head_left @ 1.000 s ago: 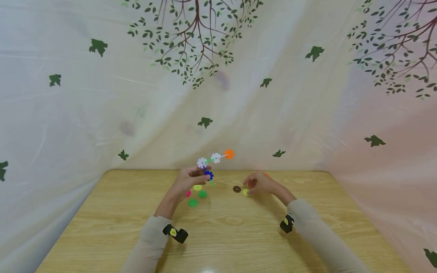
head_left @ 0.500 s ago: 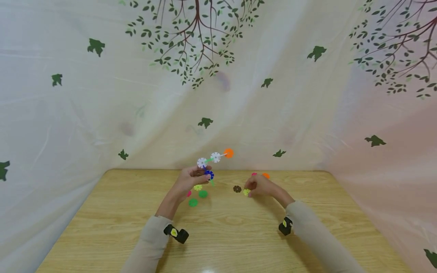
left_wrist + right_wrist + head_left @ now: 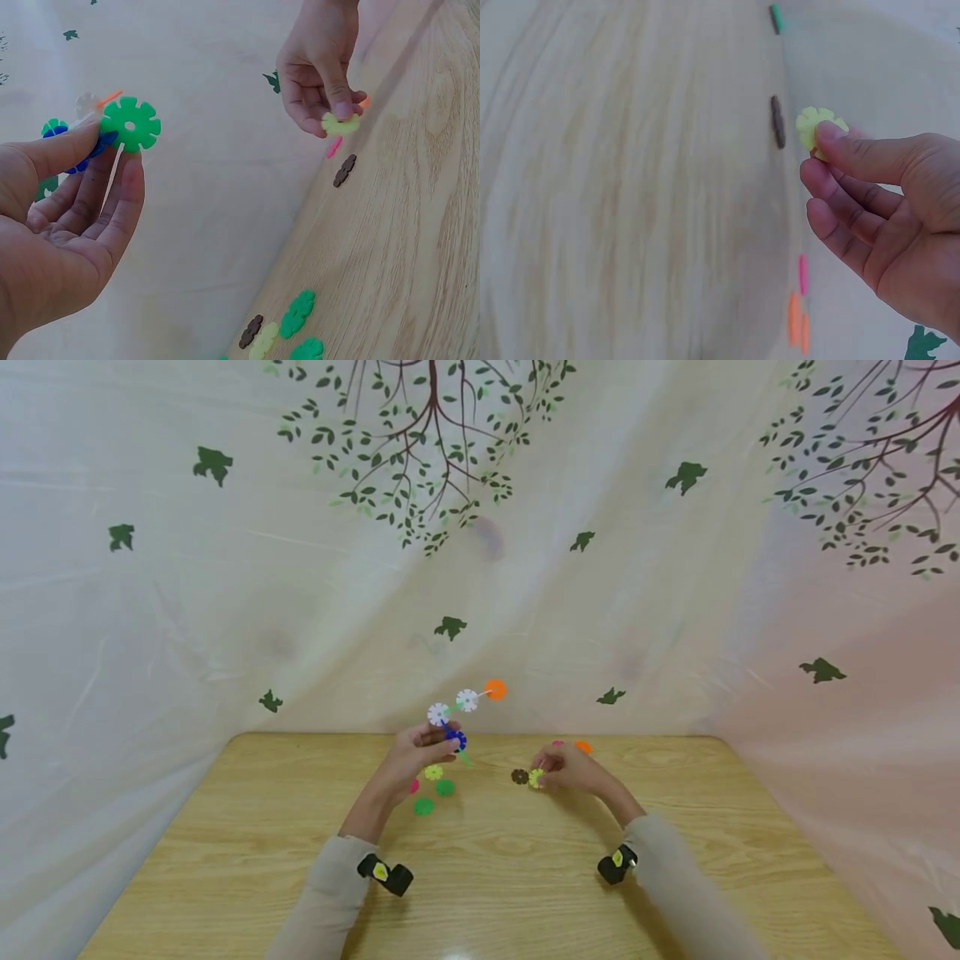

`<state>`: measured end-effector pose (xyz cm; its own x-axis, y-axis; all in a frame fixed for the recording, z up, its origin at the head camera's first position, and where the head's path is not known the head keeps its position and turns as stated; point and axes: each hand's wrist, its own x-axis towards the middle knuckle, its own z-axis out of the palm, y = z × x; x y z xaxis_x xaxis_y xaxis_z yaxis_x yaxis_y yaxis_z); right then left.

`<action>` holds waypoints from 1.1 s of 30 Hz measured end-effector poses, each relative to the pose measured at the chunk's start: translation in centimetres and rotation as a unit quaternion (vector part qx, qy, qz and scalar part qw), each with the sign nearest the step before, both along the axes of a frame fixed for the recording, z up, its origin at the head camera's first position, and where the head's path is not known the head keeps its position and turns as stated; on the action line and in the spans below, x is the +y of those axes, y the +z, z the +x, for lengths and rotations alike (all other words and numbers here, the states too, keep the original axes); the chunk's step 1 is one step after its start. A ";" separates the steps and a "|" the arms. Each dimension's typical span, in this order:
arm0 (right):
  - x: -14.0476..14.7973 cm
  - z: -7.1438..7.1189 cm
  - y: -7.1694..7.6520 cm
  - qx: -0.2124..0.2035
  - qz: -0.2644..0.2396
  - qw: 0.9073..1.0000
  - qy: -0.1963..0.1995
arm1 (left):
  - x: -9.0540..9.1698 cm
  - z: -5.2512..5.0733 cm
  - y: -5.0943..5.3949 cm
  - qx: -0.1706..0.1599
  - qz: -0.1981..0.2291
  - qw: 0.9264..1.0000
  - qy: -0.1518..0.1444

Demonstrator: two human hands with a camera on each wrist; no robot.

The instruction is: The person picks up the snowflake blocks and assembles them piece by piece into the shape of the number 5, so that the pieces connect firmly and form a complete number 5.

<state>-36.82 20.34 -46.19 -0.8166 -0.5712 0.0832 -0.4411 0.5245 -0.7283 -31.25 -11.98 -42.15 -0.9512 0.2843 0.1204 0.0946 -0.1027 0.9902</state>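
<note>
A pale cloth backdrop (image 3: 337, 585) printed with trees and dark green leaves hangs behind a wood-grain table (image 3: 487, 885). Two beige sleeves (image 3: 322, 893) reach in over it, a small black camera (image 3: 386, 874) strapped at each wrist.

The left hand (image 3: 412, 756) pinches a chain of notched discs (image 3: 467, 700) near its lower end, thumb tip against a blue disc (image 3: 461, 741), the other fingers partly bent. The chain rises beyond the fingers, up and to the right, against the backdrop. It zigzags, some discs face-on and others edge-on: an orange disc (image 3: 495, 690) at the top, white ones with a green one between, then blue. A bright green disc (image 3: 130, 126) with a round centre hole stands out past the thumb tip.

The right hand (image 3: 573, 770) nips a pale yellow disc (image 3: 810, 129) between thumb and forefinger, its other fingers loosely curled. The scalloped, slotted rim shows past the thumb tip.

Loose on the table lie a brown disc (image 3: 520, 777) near the right fingertips, two green discs (image 3: 445, 787) and a yellow disc (image 3: 433, 772) by the left hand, and an orange piece (image 3: 583, 747) behind the right.
</note>
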 end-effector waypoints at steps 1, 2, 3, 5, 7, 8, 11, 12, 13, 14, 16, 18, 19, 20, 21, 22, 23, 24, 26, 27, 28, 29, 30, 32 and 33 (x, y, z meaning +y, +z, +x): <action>-0.2 0.0 0.1 -0.001 -0.010 1.000 0.000 | 0.0 0.0 0.0 -0.001 0.001 1.000 0.003; -0.5 0.1 0.2 -0.004 -0.019 1.000 -0.003 | -0.1 0.0 0.0 -0.002 0.002 1.000 0.005; -0.8 0.2 0.4 -0.008 -0.030 1.000 -0.006 | -0.1 0.1 0.0 -0.004 0.003 1.000 0.008; -1.6 0.4 1.0 -0.014 -0.053 0.998 -0.013 | -0.2 0.1 0.0 -0.007 0.006 1.000 0.014; -2.5 0.7 1.7 -0.015 -0.078 0.997 -0.014 | -0.2 0.0 -0.1 -0.010 0.008 1.000 0.018; -3.0 1.0 2.1 -0.017 -0.090 0.996 -0.017 | -0.3 0.0 -0.1 -0.011 0.009 1.000 0.020; -4.4 1.7 3.3 -0.028 -0.138 0.990 -0.020 | -0.3 0.0 -0.3 -0.015 0.010 1.000 0.024; -4.8 1.9 3.6 -0.033 -0.153 0.987 -0.020 | -0.4 0.0 -0.3 -0.015 0.010 1.000 0.024; -5.3 2.1 3.9 -0.036 -0.168 0.985 -0.019 | -0.4 0.0 -0.3 -0.015 0.009 1.000 0.024; -5.7 2.3 4.1 -0.041 -0.182 0.982 -0.018 | -0.4 0.0 -0.3 -0.015 0.009 1.000 0.025; -6.5 2.7 4.5 -0.046 -0.204 0.978 -0.014 | -0.4 0.0 -0.2 -0.013 0.009 1.000 0.025; -7.1 3.0 4.7 -0.047 -0.220 0.974 -0.003 | -0.5 0.1 -0.1 -0.013 0.011 1.000 0.025; -7.4 3.2 4.7 -0.051 -0.227 0.973 0.000 | -0.5 0.1 -0.1 -0.013 0.011 1.000 0.026; -7.6 3.3 4.7 -0.053 -0.232 0.971 0.003 | -0.5 0.1 0.0 -0.014 0.012 1.000 0.025; -7.8 3.4 4.7 -0.055 -0.236 0.970 0.007 | -0.5 0.2 0.0 -0.014 0.012 1.000 0.025; -8.0 3.5 4.6 -0.059 -0.237 0.970 0.008 | -0.5 0.2 0.1 -0.015 0.012 0.999 0.025; -8.1 3.6 4.5 -0.063 -0.238 0.969 0.009 | -0.5 0.2 0.1 -0.016 0.012 0.999 0.026; -8.3 3.6 4.4 -0.066 -0.236 0.969 0.010 | -0.5 0.3 0.1 -0.017 0.012 0.999 0.027; -8.5 3.7 4.1 -0.071 -0.230 0.970 0.013 | -0.5 0.3 0.2 -0.018 0.011 0.999 0.030; -8.7 3.7 4.0 -0.074 -0.228 0.971 0.015 | -0.5 0.4 0.2 -0.018 0.011 0.999 0.032; -8.8 3.8 3.9 -0.077 -0.227 0.971 0.018 | -0.5 0.4 0.3 -0.019 0.011 0.999 0.034; -9.0 3.9 3.9 -0.077 -0.226 0.971 0.022 | -0.5 0.4 0.3 -0.020 0.011 0.999 0.036; -9.2 3.9 3.9 -0.078 -0.226 0.971 0.025 | -0.6 0.5 0.3 -0.020 0.010 0.999 0.037; -9.4 4.1 3.9 -0.081 -0.228 0.970 0.029 | -0.6 0.5 0.4 -0.019 0.007 0.999 0.039; -9.5 4.2 4.0 -0.084 -0.229 0.969 0.029 | -0.6 0.5 0.4 -0.019 0.005 0.999 0.041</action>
